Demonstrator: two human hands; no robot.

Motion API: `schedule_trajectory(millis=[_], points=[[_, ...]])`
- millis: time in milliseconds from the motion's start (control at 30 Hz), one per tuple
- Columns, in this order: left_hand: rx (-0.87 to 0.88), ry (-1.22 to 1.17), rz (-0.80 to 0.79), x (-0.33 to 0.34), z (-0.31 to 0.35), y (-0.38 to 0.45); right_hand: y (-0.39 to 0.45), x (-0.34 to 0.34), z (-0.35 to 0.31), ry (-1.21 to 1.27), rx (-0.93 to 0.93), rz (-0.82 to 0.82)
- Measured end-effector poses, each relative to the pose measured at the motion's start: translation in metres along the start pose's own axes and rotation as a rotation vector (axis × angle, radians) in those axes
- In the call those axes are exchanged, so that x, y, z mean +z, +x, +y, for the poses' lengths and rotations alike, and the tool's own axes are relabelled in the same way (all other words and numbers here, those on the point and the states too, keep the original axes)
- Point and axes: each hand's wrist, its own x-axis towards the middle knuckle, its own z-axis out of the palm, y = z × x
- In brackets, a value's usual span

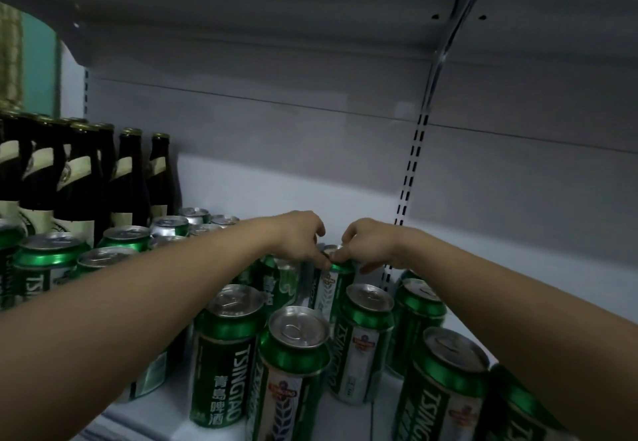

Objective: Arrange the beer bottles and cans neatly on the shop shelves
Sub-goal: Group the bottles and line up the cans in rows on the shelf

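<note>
Two bare forearms reach in from five and seven o'clock across a pale grey metal shop shelf [518, 268], with the underside of the next shelf overhead. Dark brown glass beer bottles with cream labels [83, 178] stand upright in rows at nine o'clock; in front of them and across the foreground stand green-and-white aluminium Tsingtao beer cans [221, 357], loosely spaced and turned to differing angles. At centre, the rear green beer can [331, 281] stands upright, well back on the shelf, behind two foreground cans. The left hand [300, 237] curls its fingertips over that can's rim from ten o'clock; the right hand [369, 243] pinches the same rim from two o'clock. Both hands thus grip the can's top, though the dim light leaves the exact finger contact uncertain.

Likely step: seating or squaring this can in its row. Risk: the forearms pass just above the neighbouring can tops, so a lowered wrist or a sideways drag could tip a foreground can, and an off-centre rim pinch could tilt the held can against its neighbours.
</note>
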Motion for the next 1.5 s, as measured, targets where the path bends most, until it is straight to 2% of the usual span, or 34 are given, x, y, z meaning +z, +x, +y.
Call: schedule_trajectory(millis=[100, 267, 367, 500, 567, 633, 767, 933, 1100, 1333, 1500], points=[[-0.012, 0.11, -0.042, 0.006, 0.007, 0.011, 0.003, 0.006, 0.005, 0.022, 0.003, -0.005], [0.035, 0.109, 0.057, 0.003, 0.01, 0.007, -0.002, 0.006, 0.01, 0.154, -0.039, 0.06], [0.08, -0.01, 0.116, -0.018, 0.015, -0.004, -0.015, -0.008, 0.009, 0.261, -0.1, 0.145], [0.119, -0.303, 0.187, -0.056, 0.031, -0.025, -0.046, -0.04, -0.001, 0.407, -0.216, 0.278], [0.132, -0.443, 0.173, -0.07, 0.045, -0.04, -0.066, -0.056, -0.007, 0.424, -0.267, 0.322], [0.161, -0.478, 0.161, -0.083, 0.061, -0.055, -0.087, -0.069, -0.01, 0.44, -0.296, 0.337], [0.203, -0.389, 0.119, -0.099, 0.082, -0.082, -0.132, -0.084, -0.01, 0.432, -0.334, 0.287], [0.218, -0.271, -0.054, -0.094, 0.096, -0.11, -0.169, -0.073, -0.002, 0.408, -0.315, 0.163], [0.16, -0.012, -0.092, -0.067, 0.102, -0.12, -0.179, -0.049, 0.01, 0.344, -0.269, 0.062], [0.147, 0.21, -0.134, -0.018, 0.103, -0.126, -0.174, -0.009, 0.025, 0.081, -0.263, 0.053], [0.159, 0.199, -0.171, 0.001, 0.095, -0.126, -0.175, 0.003, 0.026, -0.091, -0.33, 0.052]])
